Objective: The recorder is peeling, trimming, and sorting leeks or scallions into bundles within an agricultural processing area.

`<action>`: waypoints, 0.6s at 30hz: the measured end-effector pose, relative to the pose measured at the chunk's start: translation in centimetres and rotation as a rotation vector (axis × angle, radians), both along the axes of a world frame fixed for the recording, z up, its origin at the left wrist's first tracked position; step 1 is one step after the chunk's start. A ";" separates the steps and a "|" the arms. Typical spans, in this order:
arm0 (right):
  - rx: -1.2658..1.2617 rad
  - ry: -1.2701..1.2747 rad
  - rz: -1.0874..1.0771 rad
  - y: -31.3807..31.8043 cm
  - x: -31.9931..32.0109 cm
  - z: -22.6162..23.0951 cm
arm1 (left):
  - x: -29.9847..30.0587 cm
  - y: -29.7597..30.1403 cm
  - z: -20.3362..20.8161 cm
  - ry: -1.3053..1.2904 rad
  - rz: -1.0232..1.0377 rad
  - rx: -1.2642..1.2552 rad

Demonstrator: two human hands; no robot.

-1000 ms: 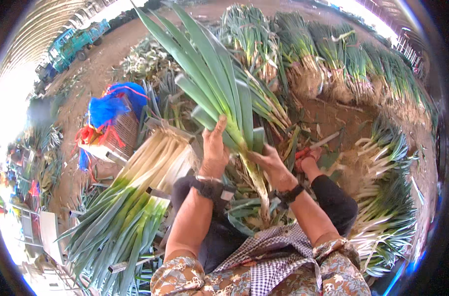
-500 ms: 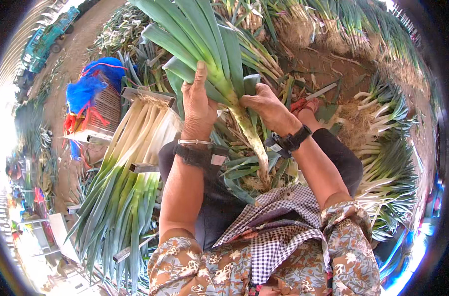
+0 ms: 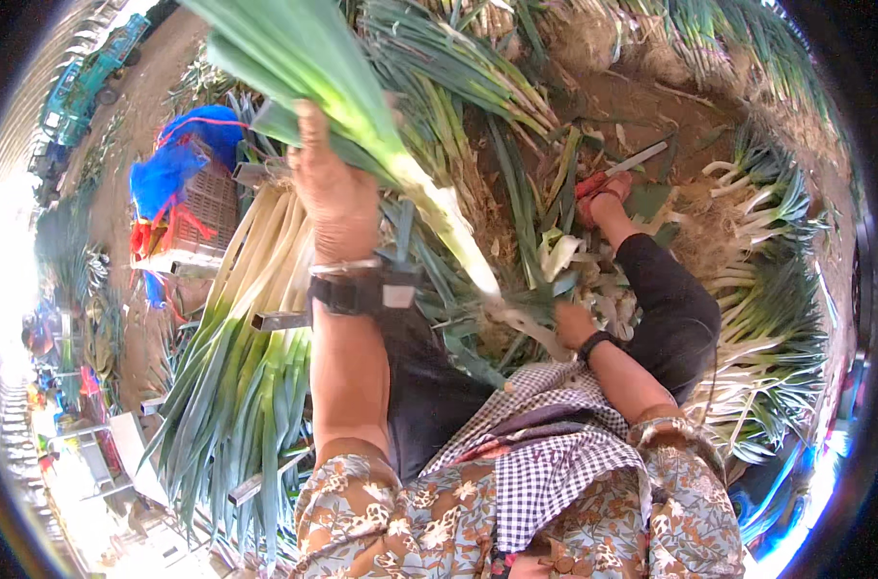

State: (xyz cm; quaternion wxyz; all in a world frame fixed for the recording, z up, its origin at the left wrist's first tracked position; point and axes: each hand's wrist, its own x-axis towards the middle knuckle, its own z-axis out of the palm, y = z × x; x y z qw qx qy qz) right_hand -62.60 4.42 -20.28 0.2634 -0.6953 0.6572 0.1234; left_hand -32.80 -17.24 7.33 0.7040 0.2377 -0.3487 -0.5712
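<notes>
The left hand [image 3: 334,198] clenches the leek [image 3: 381,154] at its green fan, white stalk slanting below the fingers; the right hand [image 3: 566,326] grips the root end — outer skin peels best pulled steadily downward.

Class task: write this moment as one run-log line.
left hand: grips leek by its leaves, raised | right hand: at its white base | stacked leeks: at left

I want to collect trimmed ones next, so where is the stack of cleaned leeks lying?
In the head view, the stack of cleaned leeks lies on the person's left, beside the raised left hand, white ends pointing toward the plastic crate.
</notes>
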 end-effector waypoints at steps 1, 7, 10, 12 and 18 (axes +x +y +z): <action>0.352 0.102 0.195 1.1 -2.5 -0.1 | 0.6 0.0 0.4 0.005 -0.006 -0.074; -0.230 -0.951 -0.341 -8.9 2.4 13.9 | -0.6 0.1 -0.5 0.056 -0.074 0.026; -0.375 -1.426 -0.402 -11.5 6.9 20.1 | -2.2 0.0 -1.9 0.009 -0.160 0.081; -0.548 -1.228 -0.248 -12.8 8.5 21.0 | -3.2 0.1 -2.5 0.016 -0.172 0.097; -0.629 -1.018 -0.221 -12.8 8.6 20.8 | -5.2 0.8 -2.6 0.061 -0.273 0.116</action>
